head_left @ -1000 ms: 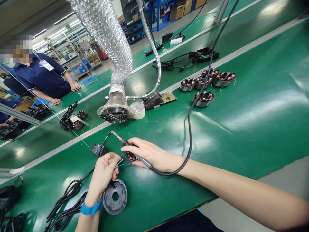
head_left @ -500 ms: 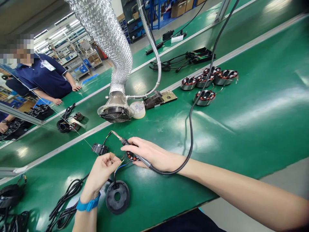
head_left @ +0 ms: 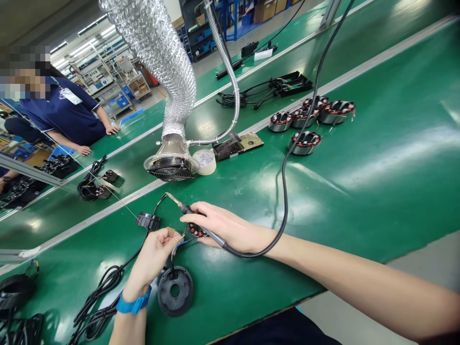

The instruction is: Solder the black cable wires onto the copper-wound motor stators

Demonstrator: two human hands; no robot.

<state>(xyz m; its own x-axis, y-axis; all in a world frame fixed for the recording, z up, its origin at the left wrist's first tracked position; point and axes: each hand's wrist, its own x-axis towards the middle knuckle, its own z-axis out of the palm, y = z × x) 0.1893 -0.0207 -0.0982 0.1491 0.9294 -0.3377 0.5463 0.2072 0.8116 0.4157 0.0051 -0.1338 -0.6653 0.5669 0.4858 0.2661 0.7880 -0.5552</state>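
My right hand (head_left: 224, 227) is closed round a soldering iron (head_left: 187, 209), its metal tip pointing up and left. Partly hidden under that hand is a motor stator (head_left: 195, 230) with copper windings. My left hand (head_left: 163, 244) pinches thin coloured wires (head_left: 179, 243) just left of the stator. They run down to a round black cover (head_left: 175, 291) with a hole in its middle, lying on the green bench. Beyond my left hand sits a small black ribbed part (head_left: 147, 221), with short wires rising from it near the iron's tip.
Several stators (head_left: 305, 143) stand at the back right. A fume extractor (head_left: 170, 165) hangs above the bench beside a round tub (head_left: 204, 162) and an iron stand (head_left: 239, 145). The iron's cord (head_left: 285, 191) loops over my right wrist. Coiled black cables (head_left: 108, 282) lie at left. A person (head_left: 68, 110) stands across the line.
My left hand has shifted slightly to the right, with the wires still pinched. My right hand and the soldering iron have hardly moved. On the far belt, some parts have slid a little left.
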